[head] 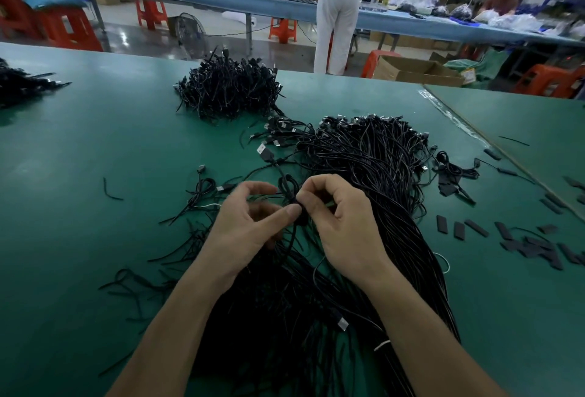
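The thin black plastic-sheathed cables [373, 156] look smooth and faintly glossy (plug tips [262, 149] bright metal). The green table mat [95, 143] is matt.

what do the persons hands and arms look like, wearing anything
Left hand and right hand are bare: no gloves, rings or watch visible. Left forearm and right forearm are uncovered, with no sleeve in view.

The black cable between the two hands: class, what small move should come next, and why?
Probably a twist at the pinch, to close the bundle. The left hand and right hand both pinch the black cable just below its small loop, its plug pointing away, so the coil looks formed but not clearly fastened. A heap of bundled cables lies beyond.
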Demonstrator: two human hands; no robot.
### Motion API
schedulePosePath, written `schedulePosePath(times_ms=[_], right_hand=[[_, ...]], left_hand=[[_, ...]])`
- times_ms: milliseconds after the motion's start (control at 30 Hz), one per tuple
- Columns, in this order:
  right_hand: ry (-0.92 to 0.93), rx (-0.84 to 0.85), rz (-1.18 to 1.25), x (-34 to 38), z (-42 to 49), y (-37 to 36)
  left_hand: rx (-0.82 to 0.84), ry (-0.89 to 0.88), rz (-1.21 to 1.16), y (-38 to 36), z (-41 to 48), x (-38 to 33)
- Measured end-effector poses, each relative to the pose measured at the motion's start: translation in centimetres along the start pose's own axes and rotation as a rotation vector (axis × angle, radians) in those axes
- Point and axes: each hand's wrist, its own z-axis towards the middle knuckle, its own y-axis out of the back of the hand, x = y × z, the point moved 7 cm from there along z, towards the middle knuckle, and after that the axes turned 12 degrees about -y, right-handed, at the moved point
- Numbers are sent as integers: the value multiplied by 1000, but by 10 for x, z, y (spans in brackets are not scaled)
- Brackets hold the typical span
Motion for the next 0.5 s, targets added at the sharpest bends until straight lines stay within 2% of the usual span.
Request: schedulePosePath(times_ms=[67, 133, 233, 367, 500], right_hand=[[-1, -3, 9, -1, 0, 1], [-25, 4, 26, -4, 0, 0], [-41, 33, 41, -8, -2, -4], [-87, 72, 74, -13, -2, -12], [-215, 102, 201, -25, -1, -16]], left_hand=[[92, -8, 76, -6, -1, -2], [143, -104, 214, -9, -1, -7], [44, -236, 357, -4, 2, -13], [-27, -432, 421, -4, -5, -29], [-57, -467, 396, -5, -4, -34]])
